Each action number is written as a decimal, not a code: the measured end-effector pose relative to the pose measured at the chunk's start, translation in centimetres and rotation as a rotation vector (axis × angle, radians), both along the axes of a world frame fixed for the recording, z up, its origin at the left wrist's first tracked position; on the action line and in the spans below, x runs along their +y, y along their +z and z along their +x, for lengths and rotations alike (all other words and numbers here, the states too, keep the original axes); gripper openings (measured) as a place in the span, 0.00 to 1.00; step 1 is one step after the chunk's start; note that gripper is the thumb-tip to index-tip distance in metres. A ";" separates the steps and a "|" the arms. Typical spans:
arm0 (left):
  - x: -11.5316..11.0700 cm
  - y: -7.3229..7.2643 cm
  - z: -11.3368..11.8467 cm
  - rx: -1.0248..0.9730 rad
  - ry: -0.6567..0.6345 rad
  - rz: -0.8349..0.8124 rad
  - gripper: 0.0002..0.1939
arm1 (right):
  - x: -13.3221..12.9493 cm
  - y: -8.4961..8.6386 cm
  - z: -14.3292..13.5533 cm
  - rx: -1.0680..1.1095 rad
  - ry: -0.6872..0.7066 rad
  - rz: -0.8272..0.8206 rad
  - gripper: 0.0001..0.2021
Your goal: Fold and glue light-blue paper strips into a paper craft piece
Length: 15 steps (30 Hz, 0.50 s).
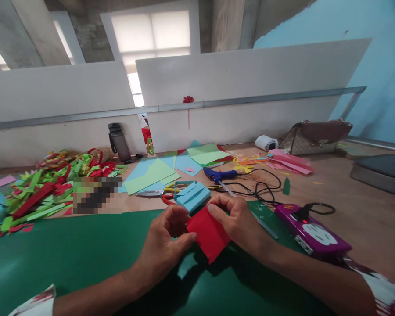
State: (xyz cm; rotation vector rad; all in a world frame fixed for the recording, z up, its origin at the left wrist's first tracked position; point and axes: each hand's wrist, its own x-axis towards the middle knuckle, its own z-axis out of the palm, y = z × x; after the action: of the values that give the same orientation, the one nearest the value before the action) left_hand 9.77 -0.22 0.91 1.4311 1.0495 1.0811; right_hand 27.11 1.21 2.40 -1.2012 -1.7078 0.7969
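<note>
A folded piece of red paper (209, 233), roughly square, is held up above the green mat, one corner pointing down. My right hand (234, 219) pinches its upper edge, thumb in front and fingers behind. At the left corner, my left hand (171, 239) has its thumb and curled fingers closed about the paper. Just behind the red piece lies a folded light-blue paper piece (193, 196). Scissors (151, 193) and other tools with yellow and red handles lie beside it, partly covered. A blue glue gun (220, 174) rests farther back.
The green mat (85, 254) covers the near table. A heap of coloured paper strips (42, 188) lies left, near a grey bottle (120, 142). Paper sheets (151, 175) lie behind the scissors. Right are a purple power strip (312, 230), black cable (260, 188) and handbag (316, 137).
</note>
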 end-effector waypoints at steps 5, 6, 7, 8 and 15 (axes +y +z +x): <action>0.2 0.4 0.6 -0.086 -0.067 -0.186 0.15 | -0.2 -0.1 -0.2 0.022 0.034 0.076 0.09; 0.2 0.4 0.8 -0.080 -0.055 -0.188 0.14 | -0.2 -0.2 -0.3 0.003 0.049 0.099 0.09; 0.3 0.5 1.0 -0.066 -0.039 -0.175 0.12 | -0.3 -0.2 -0.4 -0.016 0.070 0.111 0.09; 0.3 0.5 1.2 -0.050 -0.024 -0.158 0.11 | -0.4 -0.2 -0.4 -0.033 0.091 0.114 0.09; 0.5 0.3 0.6 0.006 -0.040 -0.099 0.11 | -0.5 -0.3 -0.4 -0.048 0.045 0.094 0.10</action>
State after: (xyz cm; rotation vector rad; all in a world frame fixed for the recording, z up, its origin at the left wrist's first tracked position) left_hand 10.35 0.28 1.19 1.3713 1.0606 0.9834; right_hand 26.71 0.70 2.08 -1.1300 -1.7964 0.7120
